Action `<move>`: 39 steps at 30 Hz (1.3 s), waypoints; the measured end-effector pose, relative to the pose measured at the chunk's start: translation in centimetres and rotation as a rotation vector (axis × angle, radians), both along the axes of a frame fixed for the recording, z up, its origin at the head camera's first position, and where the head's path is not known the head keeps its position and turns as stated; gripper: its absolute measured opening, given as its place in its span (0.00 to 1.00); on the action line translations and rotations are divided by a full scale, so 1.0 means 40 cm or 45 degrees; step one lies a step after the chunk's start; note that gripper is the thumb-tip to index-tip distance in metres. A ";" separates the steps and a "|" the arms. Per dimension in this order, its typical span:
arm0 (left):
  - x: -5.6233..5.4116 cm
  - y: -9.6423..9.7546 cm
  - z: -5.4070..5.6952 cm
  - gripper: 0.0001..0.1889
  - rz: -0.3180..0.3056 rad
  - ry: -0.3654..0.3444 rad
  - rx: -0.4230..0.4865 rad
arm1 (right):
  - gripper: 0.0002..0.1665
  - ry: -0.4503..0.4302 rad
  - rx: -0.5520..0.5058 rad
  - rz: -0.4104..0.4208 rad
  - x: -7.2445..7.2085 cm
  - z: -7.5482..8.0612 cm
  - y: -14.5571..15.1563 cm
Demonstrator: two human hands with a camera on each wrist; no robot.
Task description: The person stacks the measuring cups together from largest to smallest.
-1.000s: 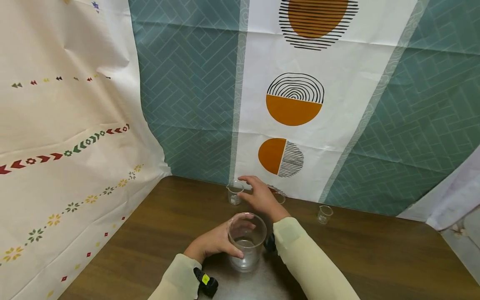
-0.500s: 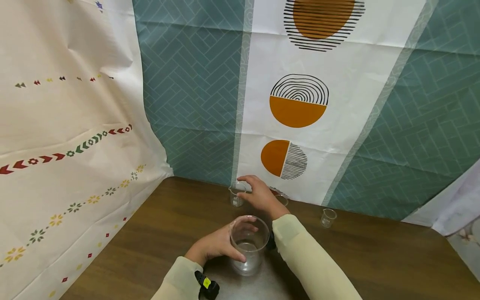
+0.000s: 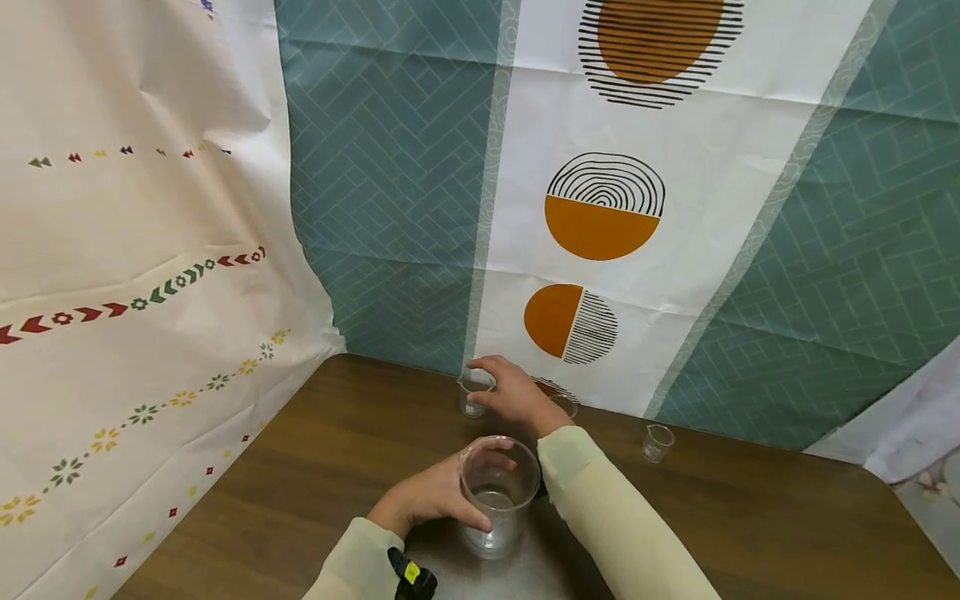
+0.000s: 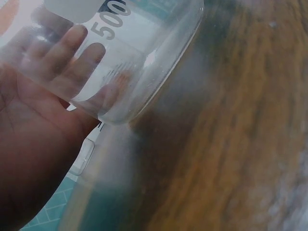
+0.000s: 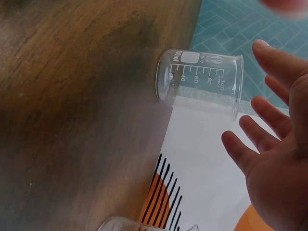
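We see R hand (image 3: 513, 393) w/ fingers (image 5: 272, 118) spread & loosely bent, holding nothing, nr the rim of the 100ml-marked beaker (image 5: 199, 79), which stands upright on the worktop (image 3: 750, 508) close to the wall hanging (image 3: 390, 208). L hand (image 3: 429, 492) grips the lg. 500-marked beaker (image 3: 501, 504), thumb in front, other fingers seen thru the glass, mouth facing up; we can't tell if its base touches the worktop. Third beaker (image 3: 567, 406) partly hidden behind R hand; fourth beaker (image 3: 657, 445) stands well apart, off to the R. Blk wrist device (image 3: 414, 579) on L sleeve (image 3: 356, 560), yellow patch.
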State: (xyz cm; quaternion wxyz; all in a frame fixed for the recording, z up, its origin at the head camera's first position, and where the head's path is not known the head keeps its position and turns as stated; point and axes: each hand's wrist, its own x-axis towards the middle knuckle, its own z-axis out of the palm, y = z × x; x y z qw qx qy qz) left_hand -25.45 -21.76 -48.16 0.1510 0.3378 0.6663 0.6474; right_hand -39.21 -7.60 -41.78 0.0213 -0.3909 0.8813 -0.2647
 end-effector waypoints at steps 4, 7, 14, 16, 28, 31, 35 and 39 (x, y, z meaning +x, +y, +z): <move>-0.002 0.004 -0.001 0.50 0.000 0.010 -0.011 | 0.31 0.025 0.038 0.005 -0.007 -0.010 -0.002; 0.000 0.004 0.003 0.50 0.005 -0.021 -0.014 | 0.31 0.048 0.065 0.032 -0.014 -0.015 -0.007; 0.000 -0.001 0.011 0.50 0.001 -0.028 -0.001 | 0.32 0.036 0.122 0.041 -0.027 -0.004 -0.025; -0.001 -0.002 0.010 0.50 -0.002 -0.021 -0.001 | 0.32 0.036 0.161 0.051 -0.029 -0.001 -0.029; -0.004 -0.003 0.008 0.50 -0.011 -0.015 0.024 | 0.32 0.015 0.269 0.111 -0.041 0.009 -0.047; -0.003 -0.002 0.007 0.50 -0.008 -0.035 0.022 | 0.31 0.017 0.279 0.121 -0.044 0.011 -0.049; -0.003 0.000 0.004 0.50 -0.009 -0.045 0.025 | 0.30 0.008 0.292 0.127 -0.043 0.014 -0.053; -0.002 -0.001 0.004 0.50 -0.001 -0.050 0.019 | 0.31 0.005 0.311 0.123 -0.044 0.016 -0.057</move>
